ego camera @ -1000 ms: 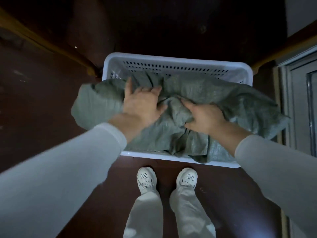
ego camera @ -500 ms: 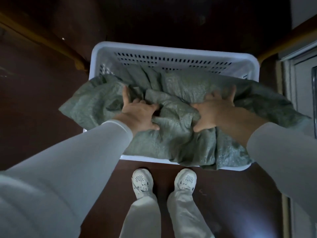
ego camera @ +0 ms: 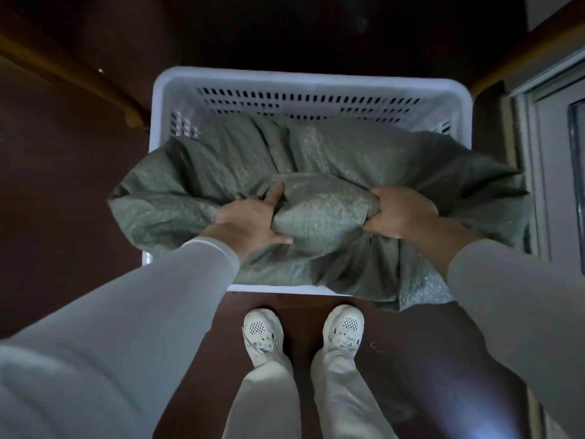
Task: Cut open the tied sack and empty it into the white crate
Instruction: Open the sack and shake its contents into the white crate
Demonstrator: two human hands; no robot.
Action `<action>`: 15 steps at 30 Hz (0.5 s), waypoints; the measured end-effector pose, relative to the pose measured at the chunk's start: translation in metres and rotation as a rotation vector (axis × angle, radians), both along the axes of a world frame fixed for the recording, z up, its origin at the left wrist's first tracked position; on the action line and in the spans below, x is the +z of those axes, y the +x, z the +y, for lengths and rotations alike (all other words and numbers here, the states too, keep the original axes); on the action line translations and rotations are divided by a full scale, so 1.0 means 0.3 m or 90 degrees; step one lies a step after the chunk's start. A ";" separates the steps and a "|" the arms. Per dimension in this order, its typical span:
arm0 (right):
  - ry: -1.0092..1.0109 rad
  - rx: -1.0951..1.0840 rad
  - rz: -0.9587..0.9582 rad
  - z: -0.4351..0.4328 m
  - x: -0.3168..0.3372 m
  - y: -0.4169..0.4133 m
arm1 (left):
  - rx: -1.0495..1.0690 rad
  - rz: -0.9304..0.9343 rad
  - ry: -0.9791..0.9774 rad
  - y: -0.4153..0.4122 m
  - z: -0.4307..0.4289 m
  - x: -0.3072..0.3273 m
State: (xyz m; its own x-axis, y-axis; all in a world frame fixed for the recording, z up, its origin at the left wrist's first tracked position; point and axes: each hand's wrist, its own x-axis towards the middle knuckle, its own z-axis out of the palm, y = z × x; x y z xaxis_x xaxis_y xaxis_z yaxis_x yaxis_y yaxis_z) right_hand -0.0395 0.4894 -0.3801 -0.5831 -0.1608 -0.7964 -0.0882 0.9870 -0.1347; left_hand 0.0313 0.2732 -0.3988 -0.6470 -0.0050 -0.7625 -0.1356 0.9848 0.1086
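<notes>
Both hands bunch the green sack (ego camera: 319,153) over the white crate (ego camera: 310,85).

The sack lies slumped across the crate, which stands on the floor (ego camera: 63,201) just ahead of the person's shoes (ego camera: 262,331). Its ends spill over the left and right rims, probably so that whatever falls out lands inside. The left hand (ego camera: 248,221) and right hand (ego camera: 403,213) each grip one side of a raised fold at the middle, fingers curled into the weave. This looks like a hold for lifting and shaking. No contents are visible, and I cannot tell where the opening is.
</notes>
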 end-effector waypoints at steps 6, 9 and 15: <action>-0.021 -0.037 0.044 -0.041 0.157 0.005 | 0.041 0.002 0.014 0.020 -0.017 0.151; -0.037 -0.061 0.087 -0.064 0.263 -0.018 | 0.077 0.046 0.021 0.004 -0.039 0.248; -0.093 -0.081 0.179 -0.108 0.500 -0.092 | 0.168 0.207 0.067 -0.044 -0.083 0.457</action>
State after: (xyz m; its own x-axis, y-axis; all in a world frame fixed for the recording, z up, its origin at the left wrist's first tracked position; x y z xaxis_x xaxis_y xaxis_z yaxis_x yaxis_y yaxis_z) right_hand -0.0670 0.4571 -0.2300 -0.7991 -0.1731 -0.5757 -0.0192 0.9645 -0.2634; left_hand 0.0181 0.2483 -0.2618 -0.8405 -0.1353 -0.5247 -0.3233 0.9023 0.2852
